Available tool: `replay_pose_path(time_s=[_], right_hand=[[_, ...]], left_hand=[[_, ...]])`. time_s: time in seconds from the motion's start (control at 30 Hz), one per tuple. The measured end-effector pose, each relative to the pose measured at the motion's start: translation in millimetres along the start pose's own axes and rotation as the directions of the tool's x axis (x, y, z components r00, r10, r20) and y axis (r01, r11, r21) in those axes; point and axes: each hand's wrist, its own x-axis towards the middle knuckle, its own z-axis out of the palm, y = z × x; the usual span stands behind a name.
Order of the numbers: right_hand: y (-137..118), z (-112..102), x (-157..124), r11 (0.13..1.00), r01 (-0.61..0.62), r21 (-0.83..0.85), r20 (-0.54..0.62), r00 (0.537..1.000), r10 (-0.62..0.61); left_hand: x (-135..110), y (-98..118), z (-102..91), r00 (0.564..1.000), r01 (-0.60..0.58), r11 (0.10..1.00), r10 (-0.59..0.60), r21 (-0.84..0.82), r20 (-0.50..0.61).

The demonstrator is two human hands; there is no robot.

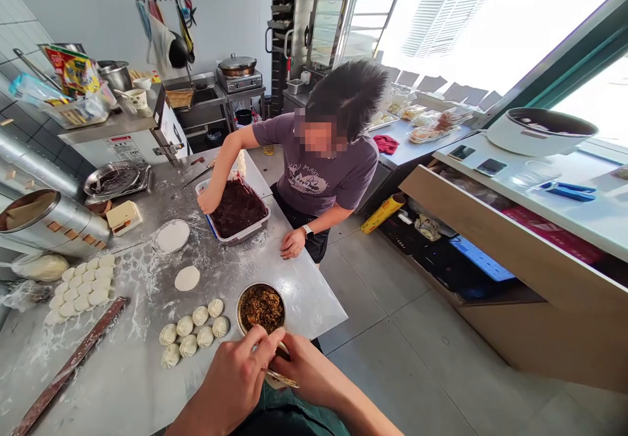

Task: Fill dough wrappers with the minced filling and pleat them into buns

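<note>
My left hand (230,377) and my right hand (309,370) meet at the near edge of the steel table (299,308). Both hold a pale dough wrapper (280,380), with its edge showing below my fingers. A steel bowl of dark chopped filling (260,308) stands just beyond them, touching or nearly touching my right hand. To the left sits a group of several pleated raw buns (189,336). Farther left lie several dough pieces (81,290), and a flat dough round (187,278) rests on the floured steel.
A co-worker's hand (207,200) presses into a tray of dark paste (238,208) across the table. A wooden rolling pin (69,365) lies at the left. A plate holds a dough round (171,236). Beyond the table stand a cylindrical steel machine (53,223) and a floor of grey tiles (392,357).
</note>
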Motion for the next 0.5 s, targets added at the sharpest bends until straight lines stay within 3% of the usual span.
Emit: replay_pose_path(time_s=[0.13, 0.3, 0.5], right_hand=[[-11.1, -7.4, -6.6, 0.999, 0.009, 0.050, 0.068, 0.998, -0.012], [-7.2, 1.6, -10.3, 0.914, 0.012, 0.405, 0.070, 0.997, -0.044], [-2.4, 12.4, -7.7, 0.932, 0.038, 0.360, -0.010, 0.999, -0.036]], left_hand=[[1.9, -2.7, -1.9, 0.996, 0.074, 0.996, -0.077, -0.053, -0.047], [3.1, -3.3, -3.3, 0.979, 0.066, 0.992, -0.086, -0.111, -0.184], [2.0, 1.8, -2.0, 0.988, 0.014, 1.000, -0.017, -0.019, -0.156]])
